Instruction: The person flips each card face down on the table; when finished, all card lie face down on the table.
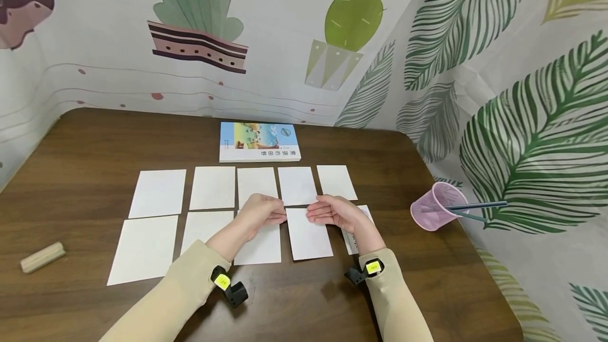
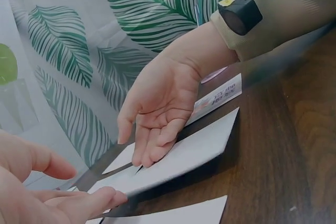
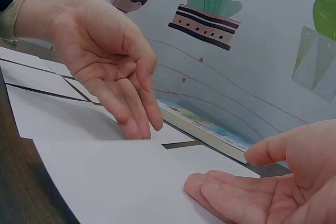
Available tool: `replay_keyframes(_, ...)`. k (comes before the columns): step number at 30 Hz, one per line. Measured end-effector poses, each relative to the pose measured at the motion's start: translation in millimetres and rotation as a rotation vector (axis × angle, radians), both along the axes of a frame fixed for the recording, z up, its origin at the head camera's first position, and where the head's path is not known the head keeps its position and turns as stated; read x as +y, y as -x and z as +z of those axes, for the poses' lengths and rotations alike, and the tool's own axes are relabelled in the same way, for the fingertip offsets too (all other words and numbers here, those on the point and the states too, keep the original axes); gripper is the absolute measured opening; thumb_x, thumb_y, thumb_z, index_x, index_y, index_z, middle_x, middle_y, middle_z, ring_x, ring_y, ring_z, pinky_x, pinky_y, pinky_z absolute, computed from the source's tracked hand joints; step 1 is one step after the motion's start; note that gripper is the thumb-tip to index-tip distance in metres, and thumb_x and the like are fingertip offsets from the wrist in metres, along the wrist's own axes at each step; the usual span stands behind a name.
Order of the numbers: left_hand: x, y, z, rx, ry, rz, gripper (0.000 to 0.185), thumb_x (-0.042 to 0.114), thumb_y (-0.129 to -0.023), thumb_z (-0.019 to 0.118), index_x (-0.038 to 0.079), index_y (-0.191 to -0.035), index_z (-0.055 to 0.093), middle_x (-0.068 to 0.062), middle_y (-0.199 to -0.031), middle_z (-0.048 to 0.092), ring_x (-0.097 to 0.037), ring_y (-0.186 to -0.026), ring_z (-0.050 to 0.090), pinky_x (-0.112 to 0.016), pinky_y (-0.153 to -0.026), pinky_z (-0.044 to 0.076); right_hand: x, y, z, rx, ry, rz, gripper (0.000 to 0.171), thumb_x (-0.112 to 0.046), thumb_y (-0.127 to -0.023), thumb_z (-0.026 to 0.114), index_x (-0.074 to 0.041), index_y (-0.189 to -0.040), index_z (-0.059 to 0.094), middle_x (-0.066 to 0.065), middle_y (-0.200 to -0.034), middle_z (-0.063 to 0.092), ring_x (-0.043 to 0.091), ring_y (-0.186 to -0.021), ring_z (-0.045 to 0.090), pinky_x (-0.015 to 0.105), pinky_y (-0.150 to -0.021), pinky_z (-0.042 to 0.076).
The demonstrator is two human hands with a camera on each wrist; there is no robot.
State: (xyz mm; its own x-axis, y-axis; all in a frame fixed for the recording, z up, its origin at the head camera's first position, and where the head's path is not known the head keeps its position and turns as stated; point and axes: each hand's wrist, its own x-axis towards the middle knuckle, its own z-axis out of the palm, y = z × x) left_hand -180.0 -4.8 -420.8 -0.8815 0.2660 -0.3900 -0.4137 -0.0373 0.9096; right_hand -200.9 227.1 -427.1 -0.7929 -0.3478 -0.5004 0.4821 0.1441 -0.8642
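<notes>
Both my hands, left (image 1: 261, 214) & right (image 1: 332, 212), fingers straight, flat on the card (image 1: 309, 234) mid-worktop (image 1: 85, 136), near front edge; a slip prob nudges neighbour cards (image 1: 258, 247) askew.

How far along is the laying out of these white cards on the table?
Done: the back row of five cards lies flat below the book, and three front cards sit in place on the left. In hand: the left hand and right hand have fingertips on the fourth front card, its near edge lifted. Left: the printed card under the right wrist appears not yet lined up.
</notes>
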Motion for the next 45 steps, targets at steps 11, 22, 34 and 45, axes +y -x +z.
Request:
replay_keyframes(11,12,1.5,5.9,0.03,-0.013,-0.016,0.04,0.006,-0.098,0.049,-0.02,-0.128,0.049,-0.035,-0.117,0.062,-0.029,-0.1,0.07,-0.034,-0.091,0.058,3,0.7,1.4,0.032,0.041,-0.019,0.045,-0.017,-0.105,0.039,0.022,-0.124,0.05,0.006,-0.089,0.074,0.012,-0.084,0.072,0.022,-0.081,0.06)
replay_keyframes(22,66,-2.4,-3.6,0.025,-0.098,-0.025,0.038,0.005,-0.095,0.049,-0.017,-0.127,0.053,-0.033,-0.116,0.064,-0.038,-0.107,0.067,-0.036,-0.09,0.058,57,3.4,14.0,0.073,0.086,-0.108,0.029,-0.014,-0.105,0.038,0.0,-0.101,0.064,0.003,-0.087,0.075,0.013,-0.084,0.072,0.021,-0.08,0.059)
replay_keyframes(34,108,-7.7,-4.3,-0.062,-0.187,-0.01,0.038,0.004,-0.093,0.048,-0.018,-0.125,0.05,-0.035,-0.117,0.06,-0.041,-0.111,0.063,-0.04,-0.096,0.056,127,0.3,21.6,0.048,0.025,-0.164,0.036,-0.014,-0.106,0.035,0.003,-0.104,0.066,0.005,-0.09,0.075,0.015,-0.087,0.073,0.024,-0.08,0.06)
replay_keyframes(45,118,-13.1,-4.0,-0.075,-0.228,-0.003,0.039,0.005,-0.091,0.047,-0.016,-0.124,0.05,-0.034,-0.124,0.056,-0.041,-0.117,0.059,-0.044,-0.102,0.052,151,-3.5,20.2,0.009,-0.013,-0.184,0.041,-0.017,-0.107,0.035,-0.005,-0.092,0.072,0.004,-0.088,0.075,0.015,-0.083,0.073,0.025,-0.078,0.061)
